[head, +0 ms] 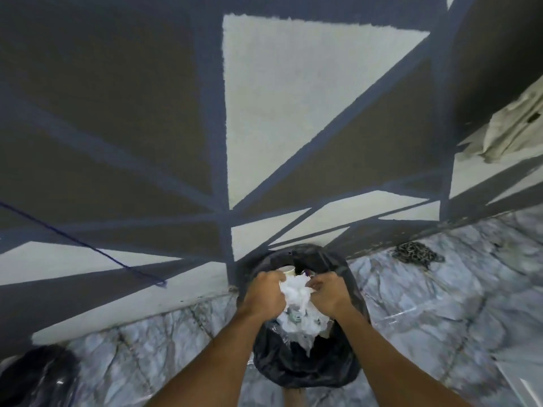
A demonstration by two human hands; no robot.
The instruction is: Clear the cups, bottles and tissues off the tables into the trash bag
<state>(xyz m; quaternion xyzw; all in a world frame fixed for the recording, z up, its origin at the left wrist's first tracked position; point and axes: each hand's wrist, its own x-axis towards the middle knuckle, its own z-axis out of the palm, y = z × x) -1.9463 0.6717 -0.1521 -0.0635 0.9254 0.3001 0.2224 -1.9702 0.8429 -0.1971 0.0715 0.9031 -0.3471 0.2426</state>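
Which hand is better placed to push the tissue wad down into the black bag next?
Neither clearly: left hand and right hand both grip the tissue wad from opposite sides, directly above the trash bag opening. Probably both push together.

There is a single view, from a camera worn on the person's head. It looks forward and steeply down, so both forearms enter from the bottom edge and reach away from the lens. The left hand and right hand sit low and centre, close to the camera, above the black trash bag. The wide-angle lens bends straight lines (the painted wall fans outward across the upper two thirds). The marbled floor fills the lower corners, nearest at the bottom edge.
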